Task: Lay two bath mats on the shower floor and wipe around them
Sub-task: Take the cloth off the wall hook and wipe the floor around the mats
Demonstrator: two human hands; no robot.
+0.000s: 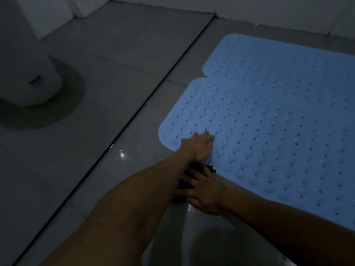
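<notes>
Two pale blue perforated rubber bath mats lay flat on the grey tiled shower floor, the nearer mat and the farther mat set edge to edge, so the laying part of the job looked finished. Both stretched from their rounded ends near the dark floor channel away toward the right of the frame, long axes running roughly parallel to the back wall; their right ends ran out of view. Wiping appeared to be under way and, judging by the wet sheen on the tiles at the near edge, not yet complete.

A person's left hand rested on the near corner of the nearer mat, fingers extended and loosely spread, pressing the rubber down. The right hand lay just beside the mat's near edge, fingers spread flat over a dark crumpled cloth on the floor, pushing it without curling round it. The forearms crossed closely there.

Beyond the channel, on drier tiles, stood the white pedestal of a toilet ringed by a dark base patch. The light was dim, and fine detail of the cloth could not be made out.
</notes>
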